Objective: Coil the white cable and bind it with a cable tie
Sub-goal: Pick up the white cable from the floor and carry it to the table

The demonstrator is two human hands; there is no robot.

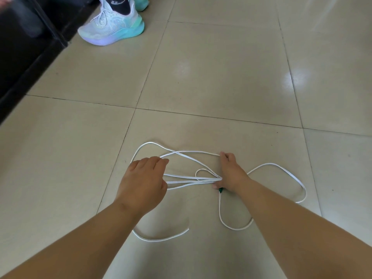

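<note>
The white cable (281, 168) lies in loose loops on the tiled floor in front of me. Several of its strands run bunched between my two hands. My right hand (231, 174) grips that bunch where the strands meet, and a small green piece (220, 190) shows just below its fingers. My left hand (144, 182) reaches over the left end of the bunch with curled fingers near a strand; its grip is hidden under the hand. One loop spreads right, another hangs toward me under my right forearm, and a free end curves below my left wrist.
A second person's foot in a white and turquoise sneaker (111, 27) stands at the top left. Beside it runs a dark piece of furniture or wall base (26, 63) along the left edge. Beige floor tiles (221, 77) stretch ahead and to the right.
</note>
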